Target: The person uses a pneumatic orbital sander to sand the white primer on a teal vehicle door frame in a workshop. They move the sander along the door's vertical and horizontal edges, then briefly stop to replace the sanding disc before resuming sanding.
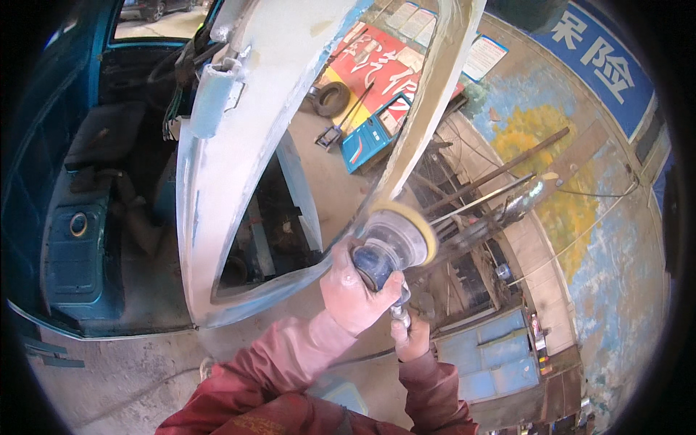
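Note:
A round pneumatic sander (394, 243) with a yellowish pad is pressed against the edge of a vehicle door frame (243, 116). My left hand (357, 288) wraps round the sander's dark blue head, thumb across its side. My right hand (411, 335) is closed on the sander's handle, near the hose fitting below the head. The door frame is patched in white and pale grey, with blue paint showing along its lower edge. Its window openings let the floor and wall show through. Part of the pad's contact with the frame is hidden behind the disc.
On the left is the blue vehicle cab with a dark seat (109, 134). Beyond the frame stand a tyre (332, 99) and a blue machine (373, 138). Metal pipes (507, 203) and scrap lie to the right, beside blue panels (489, 355). A hose (370, 357) runs behind my arms.

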Demonstrator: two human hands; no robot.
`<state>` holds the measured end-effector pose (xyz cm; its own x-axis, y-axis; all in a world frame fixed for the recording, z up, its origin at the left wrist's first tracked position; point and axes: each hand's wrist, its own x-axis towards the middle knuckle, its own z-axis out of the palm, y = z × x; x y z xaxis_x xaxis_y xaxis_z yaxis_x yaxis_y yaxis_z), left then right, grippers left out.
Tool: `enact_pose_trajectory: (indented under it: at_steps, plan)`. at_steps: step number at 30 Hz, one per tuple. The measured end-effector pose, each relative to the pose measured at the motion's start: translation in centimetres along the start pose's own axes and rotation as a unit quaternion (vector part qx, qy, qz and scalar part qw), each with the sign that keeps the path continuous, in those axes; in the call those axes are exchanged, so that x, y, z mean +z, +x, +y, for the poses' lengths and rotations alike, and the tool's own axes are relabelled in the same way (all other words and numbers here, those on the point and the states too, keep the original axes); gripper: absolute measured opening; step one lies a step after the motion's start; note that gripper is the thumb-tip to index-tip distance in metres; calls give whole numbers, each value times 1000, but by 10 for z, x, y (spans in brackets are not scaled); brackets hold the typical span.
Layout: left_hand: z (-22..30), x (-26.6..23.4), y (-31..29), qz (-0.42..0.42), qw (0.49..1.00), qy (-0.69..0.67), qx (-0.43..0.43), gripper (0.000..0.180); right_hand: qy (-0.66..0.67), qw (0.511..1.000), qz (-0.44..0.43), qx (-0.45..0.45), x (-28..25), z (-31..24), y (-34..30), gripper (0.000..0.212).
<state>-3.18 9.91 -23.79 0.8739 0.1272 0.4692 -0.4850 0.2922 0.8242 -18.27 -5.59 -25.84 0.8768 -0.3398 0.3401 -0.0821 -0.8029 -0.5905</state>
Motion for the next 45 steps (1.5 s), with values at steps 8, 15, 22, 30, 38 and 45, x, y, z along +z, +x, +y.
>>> enact_pose_trajectory:
  at_steps: [8, 15, 22, 30, 38, 45]
  plan:
    - [1, -1, 0, -10, 1000, 3, -12, 80, 39, 999, -10, 17, 4, 5, 1, 39]
    - [2, -1, 1, -11, 1000, 22, 13, 80, 45, 999, -12, 17, 9, 12, 3, 40]
    - [3, 1, 1, -10, 1000, 10, 2, 81, 36, 999, -1, 16, 6, 12, 3, 43]
    - [6, -3, -1, -24, 999, 45, -5, 82, 35, 999, -13, 22, 8, 10, 0, 42]
    - [3, -12, -16, -50, 997, 59, -3, 88, 31, 998, 3, 61, 19, 16, -23, 32]
    - [-5, -25, -52, -119, 986, 60, -101, 88, -18, 998, -1, 59, 29, 40, -62, 26]
